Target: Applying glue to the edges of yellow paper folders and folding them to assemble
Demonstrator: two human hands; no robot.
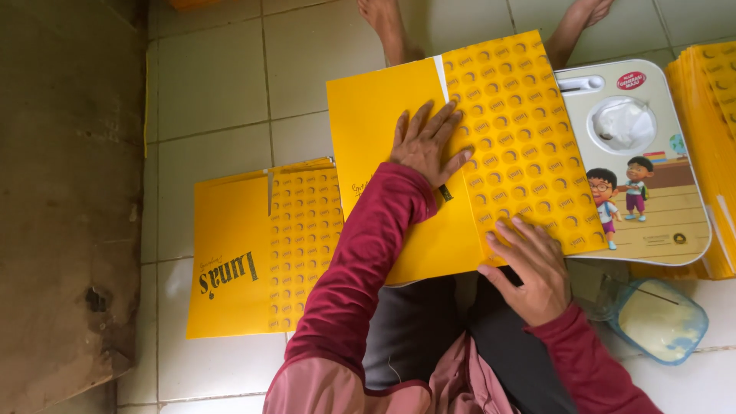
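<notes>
Your left hand [426, 146] flat, fingers spread wide, pressing yellow folded sheet [399, 230] at seam where patterned flap [521, 146] overlaps plain panel. Your right hand [533, 268] at flap's lower edge, fingers loosely curved, gripping nothing. Sheet lies on small lap desk [652, 184] over your knees. Step looks like pressing flap closed; next calls for firm, even pressure along seam. Finished stack [253, 261] on floor, left.
</notes>
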